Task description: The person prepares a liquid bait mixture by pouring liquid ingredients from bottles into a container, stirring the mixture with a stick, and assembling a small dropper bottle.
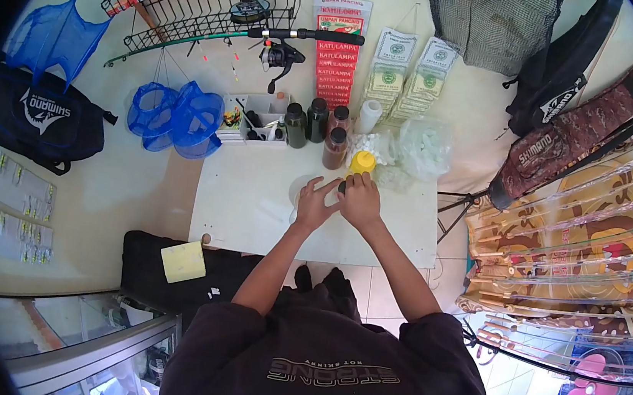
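Over the white table (pixel 238 205), my right hand (pixel 362 202) is closed around a small dark round piece (pixel 343 187) that looks like a bottle cap; most of it is hidden by the fingers. Just beside it, my left hand (pixel 316 205) has its thumb and fingers curved apart, the thumb close to the dark piece. Whether it touches is unclear. Directly beyond my right hand stands a yellow-topped squeeze bottle (pixel 363 161). Close by are a brown-filled bottle (pixel 335 149) with a dark cap and a dark green bottle (pixel 295 126).
A white organizer box (pixel 261 134) stands at the table's back left. Clear plastic bags (pixel 423 149) with white pieces lie at the back right. A fishing rod with a reel (pixel 277 56) hangs above. Blue nets (pixel 178 117) hang left, rod bags (pixel 570 135) right.
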Demonstrator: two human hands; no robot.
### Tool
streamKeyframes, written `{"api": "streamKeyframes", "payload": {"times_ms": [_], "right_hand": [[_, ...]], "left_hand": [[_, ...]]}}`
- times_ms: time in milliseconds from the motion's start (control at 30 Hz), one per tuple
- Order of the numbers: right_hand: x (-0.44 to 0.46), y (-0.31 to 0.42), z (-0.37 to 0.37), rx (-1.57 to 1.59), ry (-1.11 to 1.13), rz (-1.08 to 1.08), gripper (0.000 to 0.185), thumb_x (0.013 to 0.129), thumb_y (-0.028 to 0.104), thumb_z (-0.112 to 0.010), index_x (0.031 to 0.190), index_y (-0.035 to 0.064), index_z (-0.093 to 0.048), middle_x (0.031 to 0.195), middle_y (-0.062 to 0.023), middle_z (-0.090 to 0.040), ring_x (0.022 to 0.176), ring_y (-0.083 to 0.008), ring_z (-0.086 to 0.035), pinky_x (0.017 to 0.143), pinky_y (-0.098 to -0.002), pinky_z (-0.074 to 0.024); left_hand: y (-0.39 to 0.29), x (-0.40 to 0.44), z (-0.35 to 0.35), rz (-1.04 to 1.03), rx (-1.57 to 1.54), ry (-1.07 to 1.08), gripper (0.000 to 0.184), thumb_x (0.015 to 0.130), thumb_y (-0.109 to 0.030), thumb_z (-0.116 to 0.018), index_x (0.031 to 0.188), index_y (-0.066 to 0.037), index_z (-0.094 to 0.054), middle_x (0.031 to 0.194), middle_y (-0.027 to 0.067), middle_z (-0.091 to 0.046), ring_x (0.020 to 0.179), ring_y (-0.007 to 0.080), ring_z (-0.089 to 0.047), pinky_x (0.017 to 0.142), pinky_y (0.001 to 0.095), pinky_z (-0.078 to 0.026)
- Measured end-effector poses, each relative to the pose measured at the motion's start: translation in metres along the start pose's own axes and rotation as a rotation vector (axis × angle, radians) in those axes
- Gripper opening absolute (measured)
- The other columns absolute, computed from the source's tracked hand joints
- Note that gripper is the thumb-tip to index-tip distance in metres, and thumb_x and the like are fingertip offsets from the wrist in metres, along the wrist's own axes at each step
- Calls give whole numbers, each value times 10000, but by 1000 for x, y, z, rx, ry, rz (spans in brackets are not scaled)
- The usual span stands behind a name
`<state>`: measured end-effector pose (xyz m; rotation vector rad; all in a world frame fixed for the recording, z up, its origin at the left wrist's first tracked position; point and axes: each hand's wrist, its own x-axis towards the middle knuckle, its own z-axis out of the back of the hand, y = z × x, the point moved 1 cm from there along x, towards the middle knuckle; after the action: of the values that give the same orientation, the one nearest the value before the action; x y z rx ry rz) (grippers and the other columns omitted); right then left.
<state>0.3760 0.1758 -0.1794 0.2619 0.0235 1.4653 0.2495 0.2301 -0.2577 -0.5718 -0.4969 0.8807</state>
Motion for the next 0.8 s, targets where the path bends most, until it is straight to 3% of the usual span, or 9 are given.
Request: {"api": "streamKeyframes", "payload": {"times_ms": [167, 367, 533, 633, 700, 733, 800], "right_hand": [[-2, -16, 7, 38, -62, 160, 376, 734, 251, -753, 1010, 13, -658, 1009, -112, -628, 1034, -289, -542, 856, -389, -460], [2, -6, 1, 65, 16, 18, 365, 715, 251, -768, 1004, 45, -681, 956, -82, -634, 1022, -259, -546, 830, -390, -451], [-4, -14, -1, 142, -98, -4, 378, 718, 261, -766, 1012, 46, -664, 1015, -99, -639, 1008, -281, -560, 811, -392, -481], [-5, -19, -1, 169, -35, 28, 420, 718, 275, -766, 1057, 56, -647, 1027, -98, -634, 1008, -292, -563, 815, -400, -487], [-1, -21, 6, 167, -4, 54, 431, 720, 270, -764, 1068, 50, -637, 1028, -100, -631, 1010, -291, -563, 820, -401, -487], [-1, -22, 10, 153, 35, 71, 442, 722, 266, -762, 1079, 43, -627, 1029, -102, -628, 1011, -289, -563, 825, -403, -487], [4, -22, 6, 137, 20, 99, 441, 728, 266, -756, 1079, 33, -625, 1024, -103, -626, 1008, -286, -563, 826, -403, -483]], "left_hand": [[-10, -5, 5, 15, 36, -17, 646, 741, -336, -791, 1344, -255, -577, 1243, 131, -605, 1290, 300, -441, 1024, 460, -371], [-11, -4, 1, 28, 78, -18, 660, 730, -302, -799, 1348, -248, -573, 1255, 99, -614, 1292, 298, -439, 1016, 458, -378], [-19, -11, 1, 104, 51, -17, 663, 721, -301, -801, 1342, -241, -577, 1279, 78, -615, 1305, 314, -431, 1038, 464, -368], [-20, 0, 19, -22, 114, -45, 708, 724, -317, -801, 1379, -256, -538, 1385, 78, -539, 1363, 369, -353, 1079, 497, -334], [-28, -6, 31, -61, 271, 42, 759, 729, -340, -800, 1417, -255, -491, 1503, 77, -401, 1411, 431, -238, 1111, 544, -281], [-19, -8, 29, -66, 278, 48, 889, 727, -413, -795, 1488, -224, -375, 1569, 121, -260, 1430, 457, -158, 1114, 590, -239], [-14, -7, 30, 31, 312, 40, 943, 722, -431, -793, 1506, -205, -322, 1575, 149, -228, 1433, 449, -152, 1122, 586, -217]]}}
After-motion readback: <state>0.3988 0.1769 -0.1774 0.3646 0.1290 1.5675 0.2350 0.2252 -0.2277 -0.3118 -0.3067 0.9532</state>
